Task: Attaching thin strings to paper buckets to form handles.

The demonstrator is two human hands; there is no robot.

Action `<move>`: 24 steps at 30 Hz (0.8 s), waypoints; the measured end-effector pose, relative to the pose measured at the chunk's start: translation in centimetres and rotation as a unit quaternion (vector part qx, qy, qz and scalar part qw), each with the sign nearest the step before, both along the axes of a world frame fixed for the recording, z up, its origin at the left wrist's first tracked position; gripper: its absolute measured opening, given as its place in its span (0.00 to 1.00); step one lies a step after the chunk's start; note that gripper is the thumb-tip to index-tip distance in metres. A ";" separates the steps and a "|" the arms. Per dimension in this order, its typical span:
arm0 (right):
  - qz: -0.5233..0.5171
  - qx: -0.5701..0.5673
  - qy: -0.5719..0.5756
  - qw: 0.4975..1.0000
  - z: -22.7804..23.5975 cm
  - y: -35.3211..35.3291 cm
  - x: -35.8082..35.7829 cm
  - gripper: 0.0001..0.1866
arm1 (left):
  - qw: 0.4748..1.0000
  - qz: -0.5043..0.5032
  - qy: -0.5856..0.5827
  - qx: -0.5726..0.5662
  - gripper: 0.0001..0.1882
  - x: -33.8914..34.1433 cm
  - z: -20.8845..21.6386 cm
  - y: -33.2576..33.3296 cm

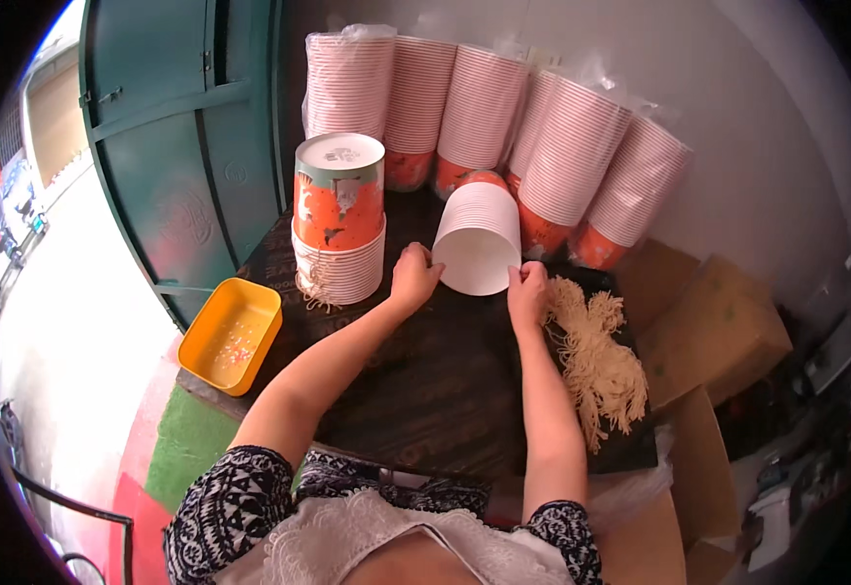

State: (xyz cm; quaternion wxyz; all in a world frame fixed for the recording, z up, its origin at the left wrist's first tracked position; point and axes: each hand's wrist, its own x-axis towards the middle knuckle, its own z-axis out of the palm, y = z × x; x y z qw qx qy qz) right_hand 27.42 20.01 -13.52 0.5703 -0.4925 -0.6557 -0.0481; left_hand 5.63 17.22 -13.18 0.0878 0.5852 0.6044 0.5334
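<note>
In front of me a short stack of nested paper buckets lies tilted on its side, open mouth toward me. Its inside is white, and an orange printed part shows at the far end. My left hand pinches the rim on the left side with closed fingers. On the right side of the same rim, my right hand is also closed. Left of these stands an upside-down stack of orange and green printed paper buckets, with beige cords hanging by its lower rims. A bundle of beige cords lies beside my right hand.
Tall plastic-wrapped stacks of paper buckets line the wall behind the dark table. A yellow tray with small red and white bits sits at the left edge. Cardboard boxes stand to the right, a green metal door to the left.
</note>
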 end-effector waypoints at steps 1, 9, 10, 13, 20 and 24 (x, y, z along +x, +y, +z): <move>-0.009 0.001 0.014 1.000 -0.2 0.2 0.3 0.13 | 0.999 0.011 -0.024 0.025 0.12 0.8 0.2 0.5; -0.060 -0.011 0.002 0.998 -0.4 0.3 0.0 0.10 | 0.995 0.059 -0.079 0.030 0.10 2.0 -0.6 2.3; -0.062 -0.007 -0.002 0.998 -0.4 0.3 0.4 0.09 | 0.996 0.054 -0.062 0.028 0.09 2.4 -0.3 2.1; -0.063 -0.033 -0.020 0.997 0.1 -0.5 0.4 0.08 | 0.999 0.043 -0.027 0.019 0.07 2.2 0.2 1.6; 0.014 -0.029 0.030 0.999 0.3 -4.2 0.9 0.12 | 0.998 -0.048 0.033 0.015 0.15 2.0 0.3 -2.5; 0.061 -0.117 0.011 0.991 0.3 -7.1 2.2 0.20 | 0.986 -0.135 0.078 -0.058 0.23 1.5 1.5 -8.4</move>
